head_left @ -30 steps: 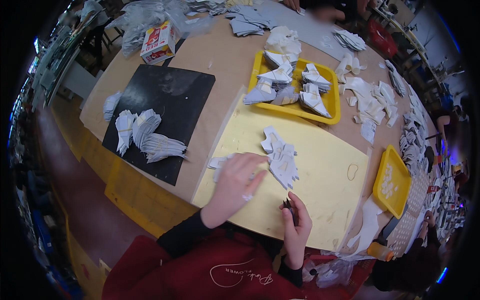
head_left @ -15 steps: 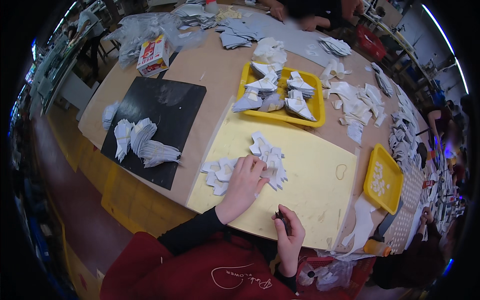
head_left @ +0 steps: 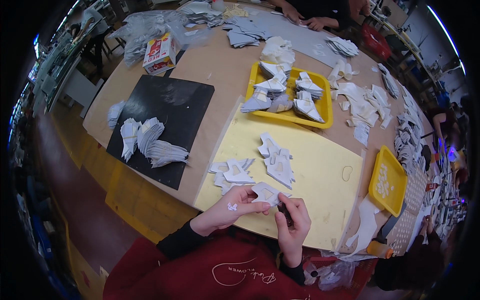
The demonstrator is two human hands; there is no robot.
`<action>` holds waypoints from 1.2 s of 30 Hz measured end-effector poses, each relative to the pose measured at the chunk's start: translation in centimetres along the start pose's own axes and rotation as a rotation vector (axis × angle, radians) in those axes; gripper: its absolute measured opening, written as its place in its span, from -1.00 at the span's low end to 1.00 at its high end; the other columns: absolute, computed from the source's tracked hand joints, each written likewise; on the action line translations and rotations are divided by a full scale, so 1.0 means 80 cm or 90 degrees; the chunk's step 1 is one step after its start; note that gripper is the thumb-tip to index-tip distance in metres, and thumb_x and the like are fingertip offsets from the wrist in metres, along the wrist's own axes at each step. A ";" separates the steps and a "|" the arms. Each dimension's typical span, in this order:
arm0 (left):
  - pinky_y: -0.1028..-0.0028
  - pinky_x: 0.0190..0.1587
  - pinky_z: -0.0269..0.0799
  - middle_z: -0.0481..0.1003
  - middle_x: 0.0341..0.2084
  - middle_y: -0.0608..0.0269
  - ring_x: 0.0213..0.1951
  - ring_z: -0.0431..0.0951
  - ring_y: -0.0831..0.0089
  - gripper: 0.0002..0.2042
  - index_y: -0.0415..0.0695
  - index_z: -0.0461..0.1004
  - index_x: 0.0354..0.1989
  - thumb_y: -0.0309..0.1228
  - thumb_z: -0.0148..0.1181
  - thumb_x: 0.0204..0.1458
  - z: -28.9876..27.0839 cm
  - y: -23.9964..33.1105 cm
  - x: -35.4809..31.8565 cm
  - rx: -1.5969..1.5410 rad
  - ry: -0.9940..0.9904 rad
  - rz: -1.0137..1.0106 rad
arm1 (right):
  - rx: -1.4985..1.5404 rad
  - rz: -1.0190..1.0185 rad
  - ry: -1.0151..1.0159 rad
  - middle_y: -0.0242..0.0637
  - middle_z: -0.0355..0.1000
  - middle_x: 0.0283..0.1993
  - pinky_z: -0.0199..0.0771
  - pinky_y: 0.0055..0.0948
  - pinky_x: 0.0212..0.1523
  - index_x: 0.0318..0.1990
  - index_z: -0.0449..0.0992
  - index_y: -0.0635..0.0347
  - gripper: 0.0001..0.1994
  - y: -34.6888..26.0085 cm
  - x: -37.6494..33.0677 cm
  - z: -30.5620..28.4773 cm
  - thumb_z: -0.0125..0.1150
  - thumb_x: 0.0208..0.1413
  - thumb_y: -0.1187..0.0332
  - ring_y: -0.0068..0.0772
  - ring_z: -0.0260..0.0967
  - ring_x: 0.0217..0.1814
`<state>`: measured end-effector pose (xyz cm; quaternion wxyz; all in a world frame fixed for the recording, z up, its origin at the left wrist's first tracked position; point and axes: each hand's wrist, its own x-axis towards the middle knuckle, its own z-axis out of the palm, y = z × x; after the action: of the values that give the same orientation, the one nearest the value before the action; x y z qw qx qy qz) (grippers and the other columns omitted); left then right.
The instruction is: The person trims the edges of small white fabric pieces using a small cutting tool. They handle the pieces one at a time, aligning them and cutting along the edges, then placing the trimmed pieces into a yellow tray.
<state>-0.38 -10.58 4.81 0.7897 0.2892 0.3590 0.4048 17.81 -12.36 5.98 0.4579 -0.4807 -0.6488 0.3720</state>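
Steadying white piece [head_left: 259,190] | left hand [head_left: 234,206] pinches one edge, right hand [head_left: 294,222] the other, dark tool [head_left: 286,216] palmed, seemingly freeing fingers | loose pieces [head_left: 242,177], 10 o'clock

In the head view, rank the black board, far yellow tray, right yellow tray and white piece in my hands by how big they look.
Largest to smallest:
black board
far yellow tray
right yellow tray
held white piece

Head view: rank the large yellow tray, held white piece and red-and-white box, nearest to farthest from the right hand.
1. White piece: touching the right hand, slightly left.
2. Large yellow tray: straight ahead.
3. Red-and-white box: far left.
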 end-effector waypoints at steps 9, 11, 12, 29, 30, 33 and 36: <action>0.60 -0.12 0.40 0.39 0.09 0.21 -0.14 0.45 0.61 -0.54 -0.28 0.37 0.13 -0.51 0.30 0.02 0.013 0.003 0.002 0.012 -0.051 0.055 | 0.290 0.138 -0.005 -0.32 0.28 -0.13 0.26 -0.64 -0.24 0.12 0.45 0.40 -0.66 0.009 -0.020 0.009 0.12 0.21 0.45 -0.56 0.23 -0.20; 0.60 -0.17 0.40 0.43 0.01 0.21 -0.19 0.45 0.61 -0.59 -0.29 0.39 0.08 -0.53 0.27 0.03 0.014 -0.003 0.004 0.042 -0.048 0.083 | 0.313 0.150 -0.011 -0.31 0.28 -0.13 0.25 -0.63 -0.24 0.13 0.45 0.39 -0.65 0.010 -0.024 0.006 0.12 0.22 0.43 -0.56 0.23 -0.19; 0.60 -0.19 0.41 0.44 -0.04 0.21 -0.22 0.45 0.61 -0.62 -0.30 0.39 0.06 -0.55 0.26 0.04 0.015 -0.006 0.004 0.057 -0.046 0.099 | 0.324 0.155 -0.015 -0.31 0.28 -0.13 0.25 -0.63 -0.24 0.13 0.45 0.38 -0.65 0.010 -0.025 0.004 0.11 0.22 0.42 -0.56 0.23 -0.19; 0.61 -0.24 0.50 0.47 -0.23 0.25 -0.27 0.51 0.59 -0.78 -0.34 0.47 -0.09 -0.65 0.21 0.08 0.027 -0.019 -0.011 0.165 0.032 0.219 | 0.014 0.004 0.088 -0.21 0.48 -0.28 0.30 -0.63 -0.46 -0.08 0.56 0.29 -0.75 -0.007 -0.032 0.006 0.22 0.06 0.64 -0.54 0.36 -0.43; 0.61 -0.23 0.51 0.47 -0.22 0.25 -0.25 0.52 0.58 -0.78 -0.34 0.47 -0.09 -0.65 0.21 0.07 0.027 -0.020 -0.011 0.176 0.037 0.230 | 0.011 0.004 0.086 -0.20 0.48 -0.28 0.31 -0.63 -0.46 -0.09 0.57 0.30 -0.76 -0.007 -0.032 0.007 0.22 0.06 0.65 -0.54 0.37 -0.42; 0.61 -0.19 0.53 0.47 -0.20 0.24 -0.22 0.52 0.56 -0.77 -0.35 0.47 -0.10 -0.65 0.23 0.06 0.021 -0.019 -0.013 0.166 0.031 0.207 | 0.022 -0.029 0.084 -0.18 0.48 -0.28 0.34 -0.60 -0.43 -0.10 0.57 0.31 -0.76 0.001 -0.031 0.011 0.21 0.06 0.66 -0.50 0.39 -0.38; 0.60 -0.16 0.54 0.46 -0.19 0.24 -0.20 0.52 0.56 -0.79 -0.35 0.46 -0.11 -0.65 0.22 0.06 0.023 -0.018 -0.012 0.199 0.061 0.235 | 0.015 -0.030 0.074 -0.16 0.48 -0.28 0.37 -0.58 -0.38 -0.12 0.57 0.33 -0.78 0.003 -0.025 0.012 0.19 0.07 0.66 -0.48 0.40 -0.35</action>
<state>1.35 -12.43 5.11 0.6304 0.4489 0.3953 0.4948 17.20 -14.26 5.03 0.5089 -0.4808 -0.6277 0.3404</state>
